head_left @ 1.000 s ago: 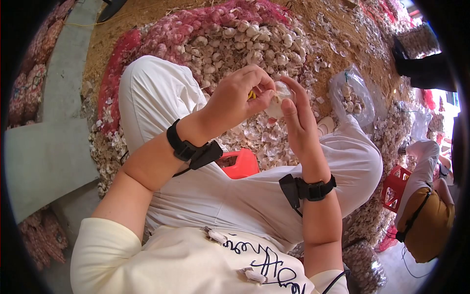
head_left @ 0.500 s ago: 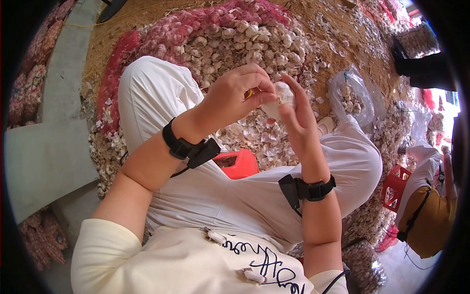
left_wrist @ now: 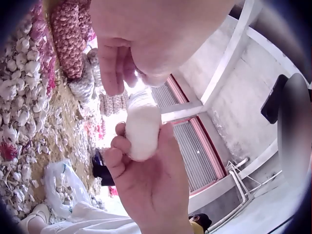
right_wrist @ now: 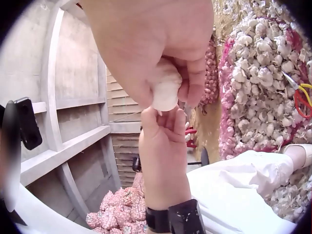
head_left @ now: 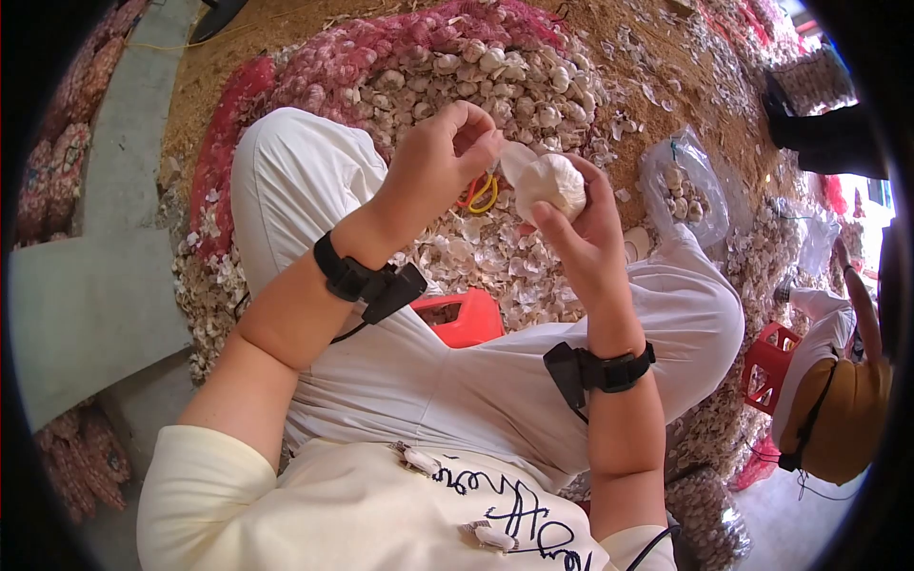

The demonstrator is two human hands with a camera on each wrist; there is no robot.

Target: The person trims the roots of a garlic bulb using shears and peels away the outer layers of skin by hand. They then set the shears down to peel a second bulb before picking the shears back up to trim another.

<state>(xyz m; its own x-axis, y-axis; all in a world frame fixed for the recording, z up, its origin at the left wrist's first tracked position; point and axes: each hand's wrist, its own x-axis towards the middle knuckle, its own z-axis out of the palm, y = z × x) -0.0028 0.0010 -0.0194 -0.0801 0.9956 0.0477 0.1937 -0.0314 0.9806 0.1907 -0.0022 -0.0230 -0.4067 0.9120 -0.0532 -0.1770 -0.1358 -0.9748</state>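
A white garlic bulb [head_left: 559,187] sits in my right hand [head_left: 598,233], gripped between the thumb and fingers. From its left side a pale flap of garlic skin [head_left: 515,162] stretches toward my left hand [head_left: 440,157], whose thumb and fingertips pinch its edge. In the left wrist view, the bulb [left_wrist: 142,130] rests against the right palm, with the left fingers just above it. The right wrist view has the left fingertips right at the bulb's lower end. Scissors with red and yellow handles [right_wrist: 303,95] lie on the garlic pile.
A heap of garlic bulbs [head_left: 428,90] in pink netting spreads ahead, with loose skins [head_left: 514,271] nearer. A clear plastic bag [head_left: 684,186] of garlic stands to the right. Between my legs is a red plastic stool [head_left: 471,319]. Another person [head_left: 838,419] sits at far right.
My left hand has moved left and slightly up, away from the bulb, drawing out a flap of skin. The right hand has turned, showing more of the bulb. The scissors' handles have come into fuller view.
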